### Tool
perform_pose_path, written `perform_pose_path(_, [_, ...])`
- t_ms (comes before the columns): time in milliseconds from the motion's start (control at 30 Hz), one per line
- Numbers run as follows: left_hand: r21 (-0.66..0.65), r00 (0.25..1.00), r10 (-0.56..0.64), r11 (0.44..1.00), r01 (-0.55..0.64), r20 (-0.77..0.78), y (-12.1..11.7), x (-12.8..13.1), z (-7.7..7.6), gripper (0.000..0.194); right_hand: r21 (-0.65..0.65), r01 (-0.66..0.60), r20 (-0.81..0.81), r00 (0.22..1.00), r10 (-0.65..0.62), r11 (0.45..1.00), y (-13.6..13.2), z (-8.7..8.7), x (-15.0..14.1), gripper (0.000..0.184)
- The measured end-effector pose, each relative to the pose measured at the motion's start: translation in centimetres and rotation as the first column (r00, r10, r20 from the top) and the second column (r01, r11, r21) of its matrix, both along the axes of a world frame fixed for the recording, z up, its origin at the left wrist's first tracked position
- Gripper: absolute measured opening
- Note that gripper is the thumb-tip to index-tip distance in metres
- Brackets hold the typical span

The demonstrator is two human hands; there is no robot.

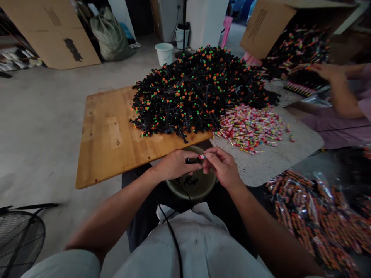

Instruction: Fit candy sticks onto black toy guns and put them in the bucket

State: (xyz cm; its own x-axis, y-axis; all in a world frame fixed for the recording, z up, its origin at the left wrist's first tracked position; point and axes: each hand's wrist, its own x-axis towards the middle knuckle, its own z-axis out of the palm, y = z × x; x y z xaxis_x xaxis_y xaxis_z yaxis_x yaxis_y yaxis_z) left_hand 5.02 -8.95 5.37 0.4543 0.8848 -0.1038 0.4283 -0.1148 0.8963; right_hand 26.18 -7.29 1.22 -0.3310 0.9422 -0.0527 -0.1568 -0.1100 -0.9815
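Note:
My left hand (175,164) is closed around a small black plastic piece (191,160) in front of me. Pinched in the fingers of my right hand (225,169) is a small red-and-white tube (202,156), its end meeting the black piece. Below both hands is a round basin (189,197), with some black pieces (189,180) lying inside. Just beyond rises a large heap of black plastic pieces (199,94) with orange and green tips. To its right lies a pile of small pink, red and yellow tubes (252,129).
The heap sits on a wooden board (107,135); the tubes lie on a speckled tabletop (301,143). At right, a co-worker's hand (324,71) is beside a tipped cardboard box (266,27). Filled plastic bags (313,216) lie lower right, a fan (21,239) lower left.

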Motion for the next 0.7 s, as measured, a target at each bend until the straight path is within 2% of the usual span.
perform_pose_path(100, [0.027,0.999,0.004,1.0,-0.003,-0.042,0.0,-0.1,0.1,0.025,-0.029,-0.009,0.002,1.0,0.009,1.0,0.1,-0.1,0.0,0.031])
perform_pose_path(233, [0.043,0.999,-0.005,0.999,0.007,-0.05,0.2,0.1,0.2,0.023,-0.147,0.021,-0.107,0.994,-0.037,0.989,0.3,0.2,-0.4,0.034])
perform_pose_path(333, [0.043,0.998,-0.017,0.999,0.02,-0.059,0.3,0.1,0.5,0.021,-0.177,0.029,-0.144,0.988,-0.055,0.984,0.3,0.4,-0.7,0.036])
perform_pose_path(533, [0.077,0.991,-0.04,0.996,0.05,-0.129,0.5,0.0,1.2,0.017,-0.05,0.033,-0.043,0.998,-0.035,0.998,-0.1,-0.5,-0.4,0.033])
perform_pose_path(700, [0.155,0.99,-0.001,0.988,0.023,-0.143,0.5,0.0,0.8,0.02,0.052,0.041,0.039,0.998,-0.043,0.998,-0.4,-0.3,-0.1,0.03])
